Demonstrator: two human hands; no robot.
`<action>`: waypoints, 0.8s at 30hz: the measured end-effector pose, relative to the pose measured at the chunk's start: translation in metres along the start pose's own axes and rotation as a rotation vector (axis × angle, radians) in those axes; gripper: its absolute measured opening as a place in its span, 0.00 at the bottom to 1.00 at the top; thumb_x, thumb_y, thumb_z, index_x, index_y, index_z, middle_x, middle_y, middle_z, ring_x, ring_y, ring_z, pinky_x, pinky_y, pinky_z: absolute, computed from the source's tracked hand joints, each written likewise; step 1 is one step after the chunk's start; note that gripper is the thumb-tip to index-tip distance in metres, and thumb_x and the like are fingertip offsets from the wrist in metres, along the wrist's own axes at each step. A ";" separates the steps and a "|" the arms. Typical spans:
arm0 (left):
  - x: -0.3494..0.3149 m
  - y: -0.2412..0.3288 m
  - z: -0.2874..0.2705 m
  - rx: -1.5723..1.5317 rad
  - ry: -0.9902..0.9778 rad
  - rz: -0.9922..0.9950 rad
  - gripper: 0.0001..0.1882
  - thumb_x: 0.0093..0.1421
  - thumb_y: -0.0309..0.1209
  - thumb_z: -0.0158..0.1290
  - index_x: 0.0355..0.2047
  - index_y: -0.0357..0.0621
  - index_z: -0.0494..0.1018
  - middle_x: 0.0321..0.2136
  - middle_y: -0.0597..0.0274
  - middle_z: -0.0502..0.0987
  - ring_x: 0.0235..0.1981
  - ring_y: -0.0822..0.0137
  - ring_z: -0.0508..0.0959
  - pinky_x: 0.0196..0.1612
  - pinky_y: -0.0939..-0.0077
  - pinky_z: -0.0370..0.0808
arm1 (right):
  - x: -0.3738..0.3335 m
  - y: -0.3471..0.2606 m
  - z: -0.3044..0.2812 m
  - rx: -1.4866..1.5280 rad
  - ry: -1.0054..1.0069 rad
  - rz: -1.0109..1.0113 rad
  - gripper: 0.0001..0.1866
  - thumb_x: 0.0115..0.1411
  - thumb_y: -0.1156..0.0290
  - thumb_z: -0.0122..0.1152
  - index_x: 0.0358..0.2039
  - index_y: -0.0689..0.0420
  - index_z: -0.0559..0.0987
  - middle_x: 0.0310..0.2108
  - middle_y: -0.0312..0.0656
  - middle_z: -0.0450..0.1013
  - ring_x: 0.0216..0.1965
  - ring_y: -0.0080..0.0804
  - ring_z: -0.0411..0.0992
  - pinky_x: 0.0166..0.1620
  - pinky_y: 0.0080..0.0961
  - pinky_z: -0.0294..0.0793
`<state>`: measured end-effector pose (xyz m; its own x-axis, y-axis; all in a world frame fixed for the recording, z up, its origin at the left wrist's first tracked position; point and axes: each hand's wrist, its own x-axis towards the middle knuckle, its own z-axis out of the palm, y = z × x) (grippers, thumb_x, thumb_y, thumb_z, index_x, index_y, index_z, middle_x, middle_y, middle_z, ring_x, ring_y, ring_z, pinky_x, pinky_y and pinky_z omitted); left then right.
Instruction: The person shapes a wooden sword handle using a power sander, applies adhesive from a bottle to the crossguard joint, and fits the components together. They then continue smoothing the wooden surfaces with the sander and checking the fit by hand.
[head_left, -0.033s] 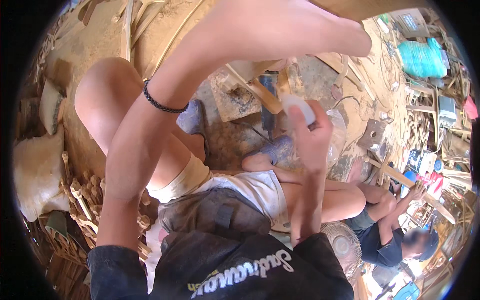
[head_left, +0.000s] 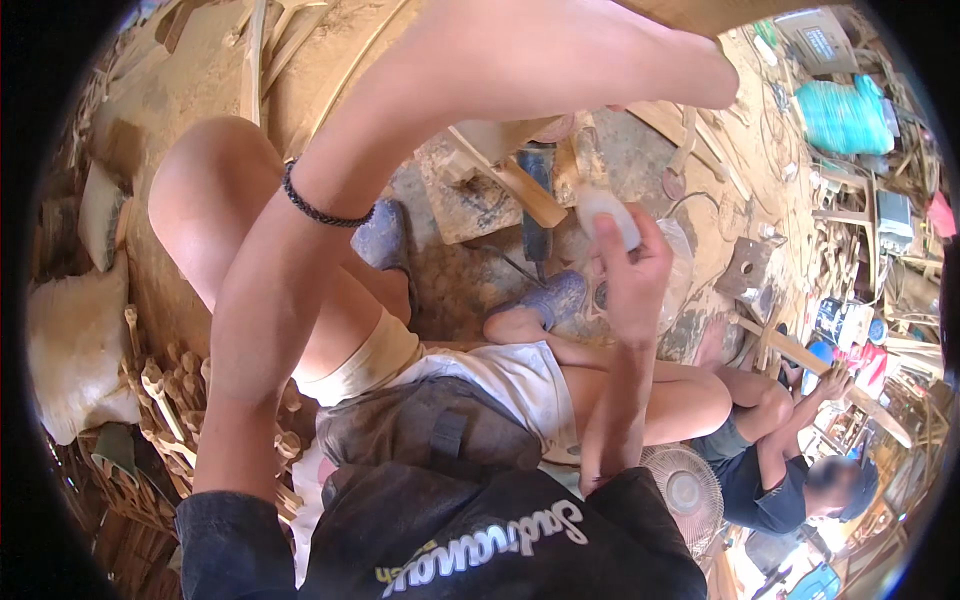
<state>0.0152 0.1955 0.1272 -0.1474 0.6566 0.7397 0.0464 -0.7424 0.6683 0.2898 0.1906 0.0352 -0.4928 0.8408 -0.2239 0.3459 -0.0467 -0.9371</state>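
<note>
Nothing has shifted since the earlier frame — your right hand (head_left: 632, 275) pinches a pale round piece (head_left: 606, 215) in closed fingers, your left hand (head_left: 600, 60) grips wood overhead — fitting step, calling for alignment.

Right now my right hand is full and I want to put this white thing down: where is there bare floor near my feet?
The barest patch is the dusty floor between the two blue shoes, bordered above by the flat slab. Right of the right hand holding the white object it is crowded with wood scraps. Carved wooden pieces fill the left.
</note>
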 end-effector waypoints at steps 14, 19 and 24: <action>-0.002 0.019 0.002 0.094 0.183 -0.239 0.10 0.48 0.17 0.61 0.32 0.37 0.76 0.19 0.64 0.78 0.18 0.76 0.78 0.22 0.79 0.73 | 0.037 0.218 -0.092 0.048 0.478 0.185 0.19 0.58 0.70 0.76 0.49 0.62 0.83 0.35 0.34 0.81 0.34 0.20 0.76 0.38 0.21 0.75; -0.008 0.018 -0.002 0.077 0.163 -0.251 0.08 0.50 0.17 0.58 0.31 0.36 0.75 0.15 0.61 0.75 0.12 0.71 0.74 0.16 0.76 0.71 | 0.047 0.322 -0.064 -0.325 0.452 0.433 0.18 0.52 0.76 0.77 0.45 0.61 0.85 0.34 0.40 0.84 0.36 0.26 0.80 0.42 0.27 0.79; -0.008 0.021 0.012 0.009 0.267 -0.231 0.20 0.51 0.16 0.55 0.46 0.39 0.72 0.15 0.60 0.71 0.09 0.68 0.70 0.14 0.74 0.69 | 0.038 0.359 -0.048 -0.432 0.579 0.346 0.15 0.50 0.75 0.76 0.40 0.60 0.86 0.35 0.43 0.84 0.38 0.33 0.83 0.44 0.30 0.80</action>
<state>0.0289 0.1762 0.1365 -0.4081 0.7481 0.5233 -0.0098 -0.5767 0.8169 0.4334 0.2311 -0.2970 0.1505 0.9688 -0.1969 0.7404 -0.2424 -0.6270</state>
